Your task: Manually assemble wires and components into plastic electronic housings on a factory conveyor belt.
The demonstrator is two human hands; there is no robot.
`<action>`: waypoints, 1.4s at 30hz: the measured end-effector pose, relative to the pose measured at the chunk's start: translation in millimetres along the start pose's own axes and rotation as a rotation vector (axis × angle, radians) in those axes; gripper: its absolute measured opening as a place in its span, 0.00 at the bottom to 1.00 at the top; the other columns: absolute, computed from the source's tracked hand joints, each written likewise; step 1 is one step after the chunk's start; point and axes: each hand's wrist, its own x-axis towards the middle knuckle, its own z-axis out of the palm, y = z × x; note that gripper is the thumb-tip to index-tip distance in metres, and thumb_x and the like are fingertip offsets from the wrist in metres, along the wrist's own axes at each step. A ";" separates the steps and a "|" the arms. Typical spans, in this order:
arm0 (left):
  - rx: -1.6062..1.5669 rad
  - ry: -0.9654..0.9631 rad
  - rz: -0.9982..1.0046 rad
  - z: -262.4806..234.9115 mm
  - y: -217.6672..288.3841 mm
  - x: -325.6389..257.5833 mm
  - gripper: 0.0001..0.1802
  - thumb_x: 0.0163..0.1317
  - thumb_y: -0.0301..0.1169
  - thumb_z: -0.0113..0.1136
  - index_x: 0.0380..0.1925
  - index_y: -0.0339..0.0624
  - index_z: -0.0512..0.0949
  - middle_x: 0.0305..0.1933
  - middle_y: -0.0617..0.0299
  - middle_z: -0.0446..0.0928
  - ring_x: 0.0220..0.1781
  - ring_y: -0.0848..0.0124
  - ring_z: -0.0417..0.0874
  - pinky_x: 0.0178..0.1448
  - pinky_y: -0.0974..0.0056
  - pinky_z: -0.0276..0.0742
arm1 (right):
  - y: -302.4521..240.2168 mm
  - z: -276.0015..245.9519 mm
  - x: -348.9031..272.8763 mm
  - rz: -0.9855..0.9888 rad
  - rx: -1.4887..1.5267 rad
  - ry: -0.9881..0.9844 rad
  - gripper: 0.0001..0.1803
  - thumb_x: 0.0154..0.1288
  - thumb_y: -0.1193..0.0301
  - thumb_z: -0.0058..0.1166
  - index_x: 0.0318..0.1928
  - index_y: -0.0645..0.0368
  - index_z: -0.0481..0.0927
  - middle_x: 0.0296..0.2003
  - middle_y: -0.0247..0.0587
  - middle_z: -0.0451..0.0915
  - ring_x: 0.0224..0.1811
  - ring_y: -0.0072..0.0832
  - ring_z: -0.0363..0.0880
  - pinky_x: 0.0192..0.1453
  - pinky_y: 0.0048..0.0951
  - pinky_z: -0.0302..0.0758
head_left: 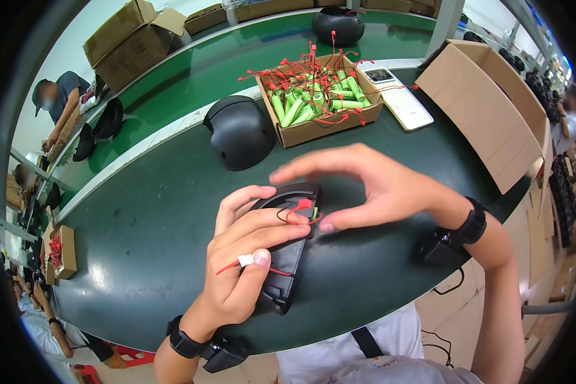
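A black curved plastic shell [292,257] stands in front of me on the table, with my left hand [240,262] closed round it. Between that hand's thumb and fingers is a white connector [246,260] on a red wire. A red connector [304,204] with thin red and black wires sits by the left fingertips, at the shell's upper end. Just beside it a bit of green shows, mostly hidden. My right hand [377,185] is slightly blurred, its thumb and fingers spread apart above the shell's right side, and nothing shows between them.
A cardboard tray [329,132] of green battery cells with red-tipped wires stands ahead. Left of it is a black rounded casing [239,133]; right, a white phone [408,109] and a large open carton [480,115]. Beyond runs a green conveyor [262,48]. Co-workers sit at left.
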 end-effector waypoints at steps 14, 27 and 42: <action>0.015 0.032 -0.011 1.5 0.7 -0.5 0.22 0.62 0.34 0.42 0.43 0.36 0.83 0.47 0.52 0.81 0.61 0.50 0.67 0.68 0.49 0.58 | -5.3 24.3 -8.6 0.119 0.178 0.224 0.24 0.53 0.82 0.58 0.54 0.64 0.76 0.49 0.44 0.80 0.52 0.32 0.79 0.58 0.33 0.75; 0.044 -0.002 0.015 0.4 2.9 0.9 0.21 0.60 0.35 0.43 0.40 0.36 0.84 0.45 0.54 0.82 0.61 0.51 0.68 0.68 0.49 0.60 | 2.0 25.1 -10.4 0.274 0.678 0.207 0.20 0.62 0.76 0.60 0.54 0.66 0.75 0.50 0.40 0.78 0.55 0.26 0.75 0.62 0.30 0.72; -0.019 0.080 0.006 2.2 3.5 -3.6 0.22 0.65 0.33 0.41 0.45 0.29 0.81 0.46 0.45 0.80 0.57 0.44 0.76 0.69 0.43 0.62 | 13.5 44.1 -12.0 0.039 0.405 0.252 0.24 0.62 0.80 0.54 0.60 0.64 0.70 0.57 0.44 0.74 0.58 0.32 0.74 0.62 0.33 0.71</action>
